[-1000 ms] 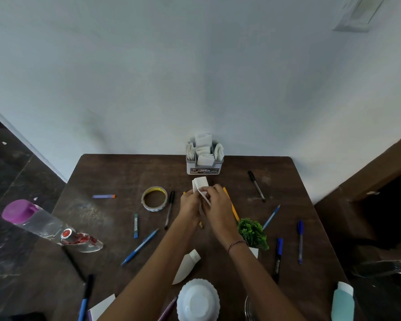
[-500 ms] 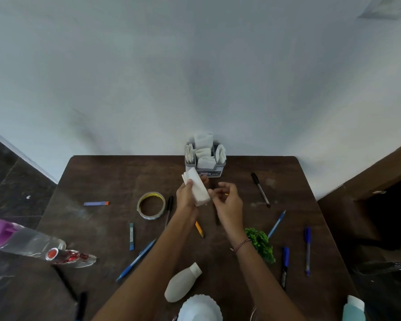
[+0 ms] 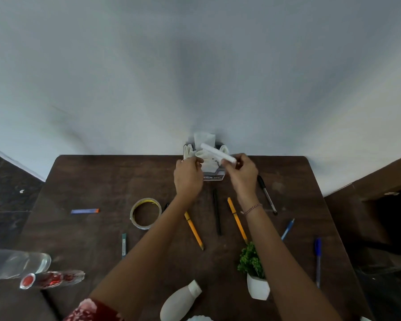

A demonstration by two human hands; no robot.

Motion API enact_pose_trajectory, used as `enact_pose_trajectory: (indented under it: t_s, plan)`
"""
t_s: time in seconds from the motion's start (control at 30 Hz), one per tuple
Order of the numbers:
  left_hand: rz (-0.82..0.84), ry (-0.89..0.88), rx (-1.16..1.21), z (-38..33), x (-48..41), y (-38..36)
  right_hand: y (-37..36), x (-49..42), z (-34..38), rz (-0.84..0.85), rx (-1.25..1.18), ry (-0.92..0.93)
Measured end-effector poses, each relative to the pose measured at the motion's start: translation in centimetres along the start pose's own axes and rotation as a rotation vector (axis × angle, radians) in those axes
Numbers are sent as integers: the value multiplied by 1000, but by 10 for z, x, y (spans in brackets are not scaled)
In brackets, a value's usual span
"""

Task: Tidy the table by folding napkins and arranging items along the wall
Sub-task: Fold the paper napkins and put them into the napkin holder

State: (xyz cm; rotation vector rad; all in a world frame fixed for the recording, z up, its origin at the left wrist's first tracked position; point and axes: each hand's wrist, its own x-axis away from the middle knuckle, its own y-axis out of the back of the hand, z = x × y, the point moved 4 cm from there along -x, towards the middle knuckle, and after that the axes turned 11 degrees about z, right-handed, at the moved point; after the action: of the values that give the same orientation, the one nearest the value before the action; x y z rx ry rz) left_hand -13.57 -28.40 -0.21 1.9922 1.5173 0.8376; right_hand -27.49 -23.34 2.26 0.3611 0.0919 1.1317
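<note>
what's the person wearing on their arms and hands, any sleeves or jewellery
Both forearms are bare. The right hand has a thin pinkish bracelet at its wrist. The left hand wears nothing that shows; a red and white patterned sleeve appears at the bottom edge, at that arm's upper end.

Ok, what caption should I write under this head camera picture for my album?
Right hand holds a folded napkin at the napkin holder by the wall, left hand beside it.
</note>
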Motion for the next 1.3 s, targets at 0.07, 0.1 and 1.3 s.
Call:
enact_pose_trajectory:
  t_s: [0.07, 0.1, 1.3]
  plan:
    - [20, -51, -287, -5, -12, -1, 7, -15, 7, -17, 106, 99]
    - [32, -58, -351, -6, -18, -4, 10, -21, 9, -26, 159, 143]
    - [36, -98, -408, 8, -44, -18, -35, -69, 4, 323, 717, 361]
